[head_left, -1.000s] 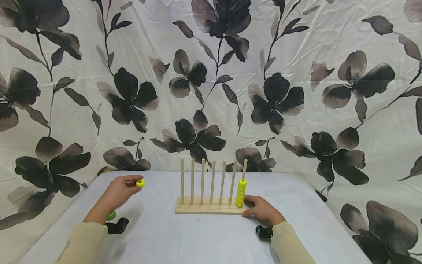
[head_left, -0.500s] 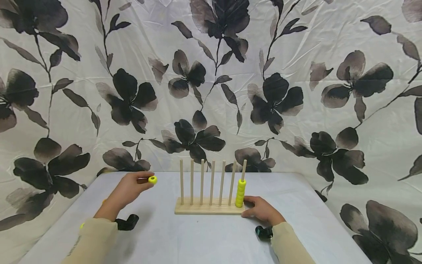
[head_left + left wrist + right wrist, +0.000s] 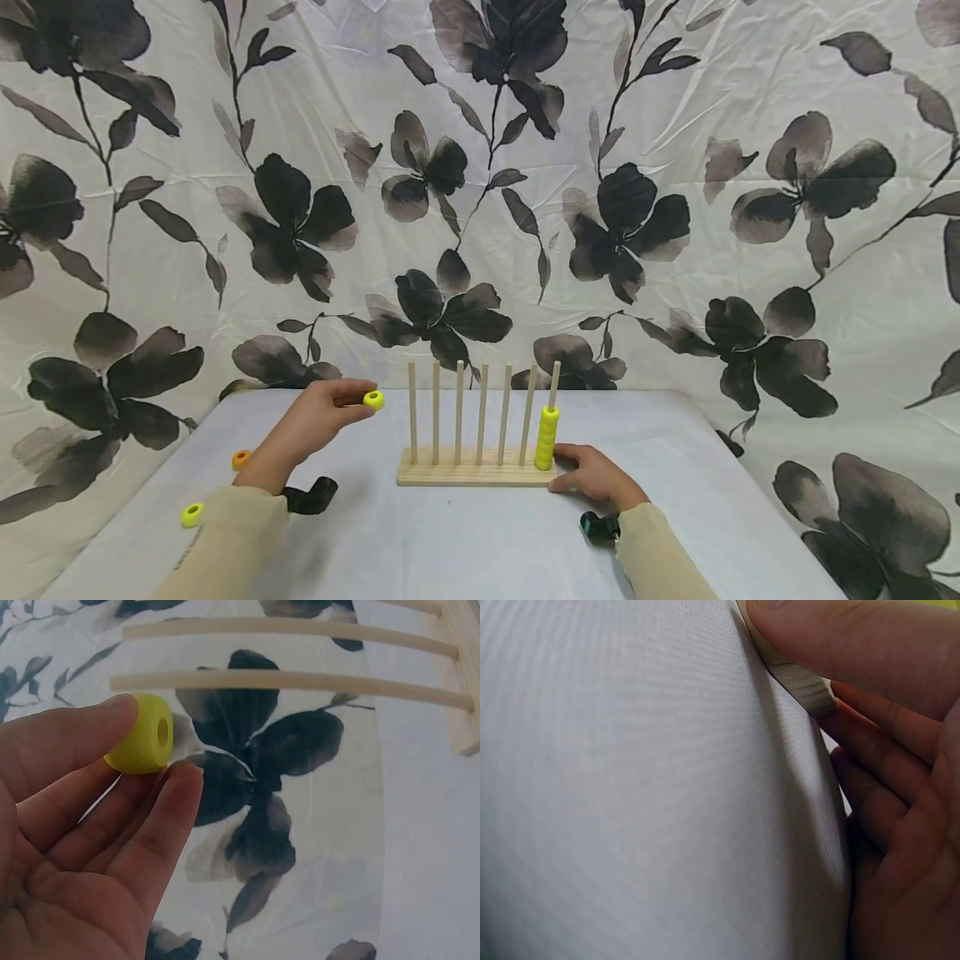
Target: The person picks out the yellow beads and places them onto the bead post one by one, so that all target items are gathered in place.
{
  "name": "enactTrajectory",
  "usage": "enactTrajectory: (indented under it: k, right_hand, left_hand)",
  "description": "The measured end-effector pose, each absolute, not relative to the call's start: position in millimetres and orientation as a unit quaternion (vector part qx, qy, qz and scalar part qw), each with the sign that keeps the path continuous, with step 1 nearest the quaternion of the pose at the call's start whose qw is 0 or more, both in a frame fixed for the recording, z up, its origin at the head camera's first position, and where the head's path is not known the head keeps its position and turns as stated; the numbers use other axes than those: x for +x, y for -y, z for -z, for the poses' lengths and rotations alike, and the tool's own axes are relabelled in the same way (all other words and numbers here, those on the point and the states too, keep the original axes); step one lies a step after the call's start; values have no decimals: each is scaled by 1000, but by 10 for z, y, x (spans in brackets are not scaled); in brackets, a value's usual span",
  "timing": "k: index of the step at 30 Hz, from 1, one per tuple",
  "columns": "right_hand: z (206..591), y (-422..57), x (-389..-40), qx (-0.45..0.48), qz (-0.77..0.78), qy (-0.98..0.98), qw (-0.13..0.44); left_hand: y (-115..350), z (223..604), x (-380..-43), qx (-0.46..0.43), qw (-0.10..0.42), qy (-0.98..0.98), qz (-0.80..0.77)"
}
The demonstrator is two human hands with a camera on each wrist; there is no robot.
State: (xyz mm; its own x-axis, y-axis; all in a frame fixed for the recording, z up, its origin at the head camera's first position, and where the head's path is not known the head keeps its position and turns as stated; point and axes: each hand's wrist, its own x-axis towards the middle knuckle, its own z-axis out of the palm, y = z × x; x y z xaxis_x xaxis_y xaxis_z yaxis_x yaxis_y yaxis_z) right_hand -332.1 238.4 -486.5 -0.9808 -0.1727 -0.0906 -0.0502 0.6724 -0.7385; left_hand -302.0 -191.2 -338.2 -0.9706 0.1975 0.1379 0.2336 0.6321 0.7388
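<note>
My left hand pinches a yellow bead between thumb and fingers, held up above the table to the left of the wooden peg rack. In the left wrist view the bead shows its hole facing the rods. The rack's base carries a row of several upright rods; all are bare but the rightmost, which bears a stack of yellow beads with its tip showing above. My right hand grips the right end of the base, thumb in front; the right wrist view shows the wooden end between thumb and fingers.
An orange bead and a loose yellow bead lie on the white table by my left forearm. A floral cloth hangs behind the table's far edge.
My left hand has carried the yellow bead rightward and slightly up toward the rack. Orange and yellow beads on the table have come into view behind the forearm; my right hand stays put.
</note>
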Motion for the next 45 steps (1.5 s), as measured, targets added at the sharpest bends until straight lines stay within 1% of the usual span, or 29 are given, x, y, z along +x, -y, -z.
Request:
enactTrajectory:
  k: [22,27,38,45]
  right_hand:
    - [4850,-2377,-3295,-67,395,-913,71]
    - [4837,-2371,-3284,-70,393,-914,70]
    - [4832,-2371,-3275,-66,400,-911,73]
    - [4817,-2379,-3278,-69,404,-909,76]
  left_hand:
    - [1480,3158,-2983,-162,18,882,442]
    - [1353,3093,-2991,-176,26,881,438]
    - [1028,3036,-3028,-211,26,866,454]
    - [866,2998,-3036,-216,33,866,450]
